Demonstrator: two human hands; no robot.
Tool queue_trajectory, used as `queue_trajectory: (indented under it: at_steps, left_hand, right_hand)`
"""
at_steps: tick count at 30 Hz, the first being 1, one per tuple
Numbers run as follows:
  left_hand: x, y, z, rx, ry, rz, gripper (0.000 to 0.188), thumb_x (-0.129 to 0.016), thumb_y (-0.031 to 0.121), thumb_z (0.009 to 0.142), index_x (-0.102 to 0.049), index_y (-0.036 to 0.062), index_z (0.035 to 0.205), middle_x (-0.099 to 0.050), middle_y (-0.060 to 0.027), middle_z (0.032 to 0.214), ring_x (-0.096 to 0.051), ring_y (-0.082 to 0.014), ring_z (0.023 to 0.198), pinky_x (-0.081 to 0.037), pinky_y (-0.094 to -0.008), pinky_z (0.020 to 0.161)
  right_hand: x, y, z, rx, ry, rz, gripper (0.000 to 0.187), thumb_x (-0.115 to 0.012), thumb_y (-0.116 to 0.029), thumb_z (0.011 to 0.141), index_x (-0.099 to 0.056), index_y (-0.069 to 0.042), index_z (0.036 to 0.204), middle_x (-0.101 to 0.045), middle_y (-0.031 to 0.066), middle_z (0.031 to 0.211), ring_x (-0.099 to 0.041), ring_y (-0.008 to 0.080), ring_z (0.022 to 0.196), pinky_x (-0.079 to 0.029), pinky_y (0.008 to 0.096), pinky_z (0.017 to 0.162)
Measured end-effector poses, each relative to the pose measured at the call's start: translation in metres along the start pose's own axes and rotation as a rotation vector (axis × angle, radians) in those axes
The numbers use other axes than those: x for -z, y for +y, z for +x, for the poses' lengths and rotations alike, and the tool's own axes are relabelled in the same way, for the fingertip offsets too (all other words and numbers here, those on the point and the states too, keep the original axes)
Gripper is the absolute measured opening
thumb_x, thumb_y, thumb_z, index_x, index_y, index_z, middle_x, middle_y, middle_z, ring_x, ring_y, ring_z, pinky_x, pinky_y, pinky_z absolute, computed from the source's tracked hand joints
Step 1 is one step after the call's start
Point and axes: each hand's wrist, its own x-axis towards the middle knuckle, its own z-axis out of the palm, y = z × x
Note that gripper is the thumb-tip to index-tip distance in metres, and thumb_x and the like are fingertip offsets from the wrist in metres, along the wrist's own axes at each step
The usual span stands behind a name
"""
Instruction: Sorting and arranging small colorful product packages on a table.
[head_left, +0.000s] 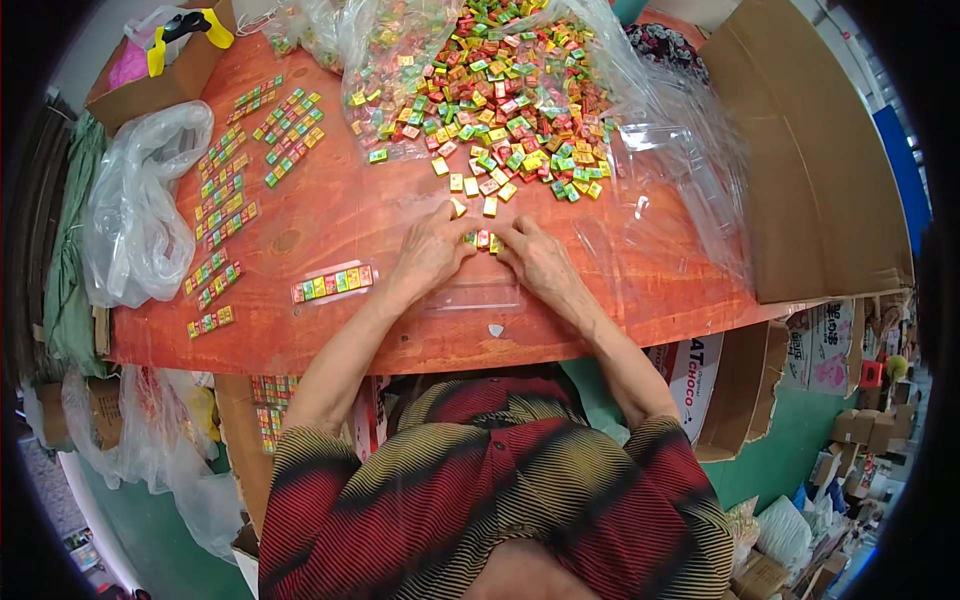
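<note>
Near the middle of the red table (400, 335), a short row of small coloured boxes (484, 240) sits between my two hands. My left hand (433, 252) closes on its left end with bent fingers, and my right hand (543, 262) pinches the right end. Fingers hide part of the row. A yellow box (459, 207) lies by my left fingers, and another small box (490, 206) stands just beyond the row. Under my hands is an empty clear plastic tray (475, 298). To the left rests a clear tray filled with a row of boxes (332, 284).
A large heap of small boxes (500, 110) spills from clear plastic at the far side. Finished-looking rows (222, 190) line the left, beside a plastic bag (140, 210). Stacked clear trays (685, 180) and a tall cardboard panel (815, 150) stand right. A carton (165, 85) holds a yellow-black tool (188, 33).
</note>
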Motion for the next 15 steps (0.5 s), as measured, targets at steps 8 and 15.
queue_trajectory:
  at_steps: [8,15]
  left_hand:
    - [0.006,0.033,-0.076,0.140,0.048,0.055,0.034,-0.067,0.006,0.070,-0.059,0.0072,0.102,-0.052,-0.0122,0.089,-0.054,-0.0300,0.080,-0.044,-0.0390,0.068]
    - [-0.010,0.031,-0.098,0.003,0.077,0.378,0.043,-0.065,0.016,0.072,-0.053,-0.0005,0.110,-0.052,-0.0152,0.101,-0.052,-0.0294,0.086,-0.043,-0.0373,0.070]
  right_hand:
    - [-0.006,-0.031,-0.053,0.041,-0.076,0.063,0.030,-0.059,-0.009,0.078,-0.054,-0.003,0.107,-0.054,0.0155,0.101,-0.056,0.0331,0.086,-0.047,0.0372,0.069]
    - [-0.011,-0.033,-0.069,0.157,-0.036,-0.182,0.042,-0.062,-0.017,0.075,-0.052,-0.001,0.112,-0.053,0.0117,0.115,-0.050,0.0295,0.105,-0.037,0.0446,0.089]
